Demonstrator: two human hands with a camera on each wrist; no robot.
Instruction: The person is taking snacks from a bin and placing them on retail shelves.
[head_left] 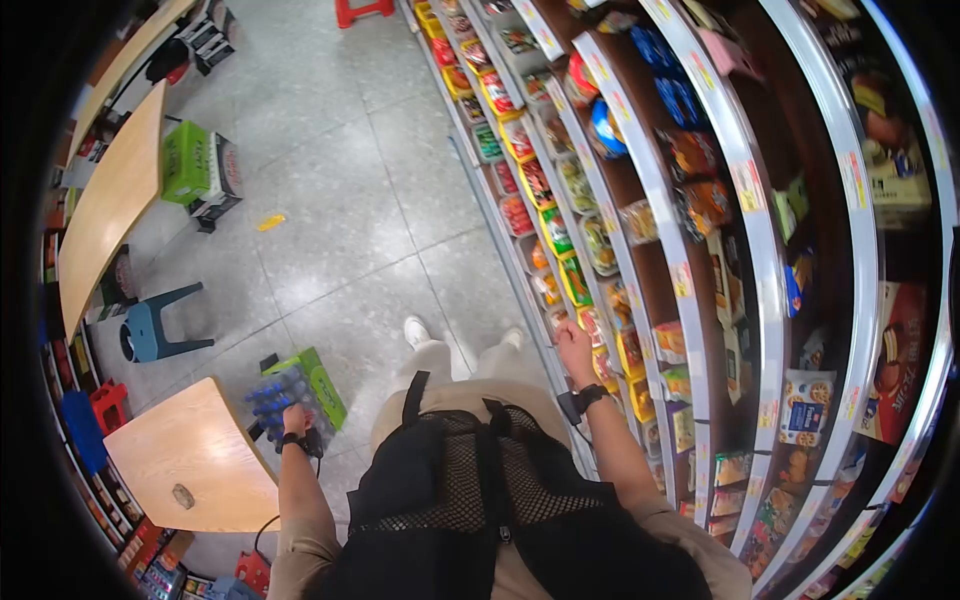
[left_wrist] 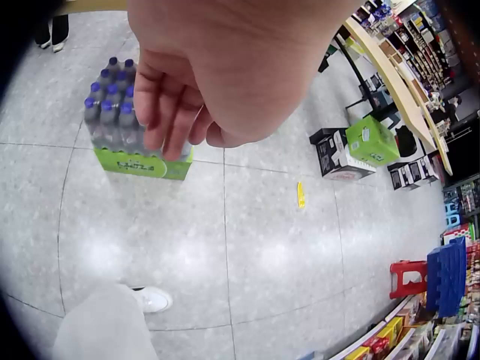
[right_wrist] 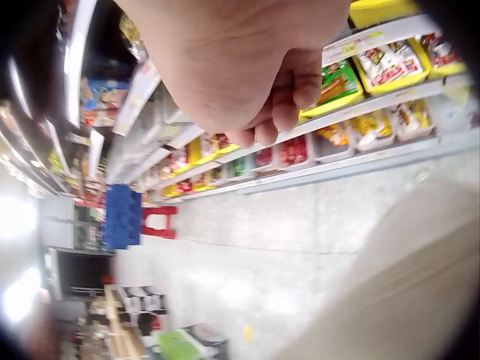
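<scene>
My left hand (head_left: 294,420) hangs at my side, its fingers loosely bent around nothing. In the head view it overlaps a pack of bottles (head_left: 270,392) with blue caps, which stands on the floor in a green carton base (left_wrist: 142,163). The left wrist view shows the same relaxed fingers (left_wrist: 171,112) in front of that pack. My right hand (head_left: 575,352) hangs beside the low snack bins (head_left: 558,232) of the shelf on my right. Its fingers (right_wrist: 285,105) are loosely curled and hold nothing, with packaged snacks behind them.
Tall shelves (head_left: 690,285) of packaged food line my right. To the left stand a wooden table (head_left: 190,450), a blue-grey stool (head_left: 160,325) and a green box (head_left: 188,165). A yellow strip (head_left: 271,222) lies on the tiled floor, with a red stool (head_left: 362,10) farther ahead.
</scene>
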